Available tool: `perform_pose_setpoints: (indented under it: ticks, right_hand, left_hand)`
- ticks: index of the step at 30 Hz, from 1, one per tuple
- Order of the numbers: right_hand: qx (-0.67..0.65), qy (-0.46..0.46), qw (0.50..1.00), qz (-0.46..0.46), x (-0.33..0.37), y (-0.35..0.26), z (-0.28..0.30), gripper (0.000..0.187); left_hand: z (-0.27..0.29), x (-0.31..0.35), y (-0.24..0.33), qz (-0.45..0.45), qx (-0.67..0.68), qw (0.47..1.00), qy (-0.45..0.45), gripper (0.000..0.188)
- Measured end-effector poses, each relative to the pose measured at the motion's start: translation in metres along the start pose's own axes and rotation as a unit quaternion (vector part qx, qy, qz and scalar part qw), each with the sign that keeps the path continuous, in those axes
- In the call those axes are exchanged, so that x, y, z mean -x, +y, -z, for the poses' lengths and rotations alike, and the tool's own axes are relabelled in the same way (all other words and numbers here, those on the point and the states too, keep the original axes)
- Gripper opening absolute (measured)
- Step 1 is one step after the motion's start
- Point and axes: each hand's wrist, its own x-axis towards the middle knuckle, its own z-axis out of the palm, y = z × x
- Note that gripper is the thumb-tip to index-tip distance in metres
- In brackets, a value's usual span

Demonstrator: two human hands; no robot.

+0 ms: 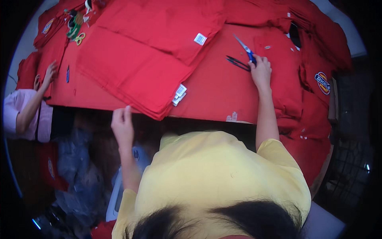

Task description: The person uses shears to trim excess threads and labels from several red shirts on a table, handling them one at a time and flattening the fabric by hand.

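My right hand (pixel 262 71) is closed around the blue handle of a pair of scissors (pixel 243 44), whose blades point up and to the left. Beside it, black thread snips (pixel 238 63) lie on the red-covered table (pixel 229 91), their end close to my fingers. My left hand (pixel 122 124) hovers at the table's front edge, fingers loosely bent and apart, with nothing visible in them. Just to its right, a corner of a stack of flat red fabric pieces (pixel 135 71) hangs over that edge. White printed labels (pixel 180 94) stick out from the stack's right side.
Folded red garments with patches (pixel 314 95) pile up on the right. At far left, another person's hand (pixel 50 73) is over the table, near a small blue tool (pixel 68 74). Yellow-handled scissors (pixel 80 38) lie at the back left. Clear plastic bags (pixel 79 163) sit below the table.
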Motion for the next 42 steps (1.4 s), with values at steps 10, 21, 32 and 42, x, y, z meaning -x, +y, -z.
perform_pose_setpoints:
  ticks: [10, 21, 32, 42]
  right_hand:
    - [-0.026, -0.055, 0.998, 0.013, -0.007, 0.019, 0.018, 0.036]
    - [-0.137, 0.026, 0.988, 0.061, 0.039, -0.048, 0.009, 0.064]
    - [-0.122, 0.177, 0.976, 0.020, -0.031, -0.033, -0.022, 0.053]
    - [-0.417, -0.327, 0.827, 0.191, 0.150, -0.146, 0.034, 0.058]
  left_hand:
    - [-0.037, 0.001, 0.044, -0.073, -0.173, 0.977, -0.103, 0.035]
    - [-0.048, 0.023, 0.038, 0.198, 0.525, 0.799, -0.216, 0.028]
    - [-0.030, -0.054, 0.055, 0.297, 0.601, 0.711, -0.211, 0.034]
    - [-0.025, -0.030, 0.072, 0.218, 0.589, 0.750, -0.208, 0.030]
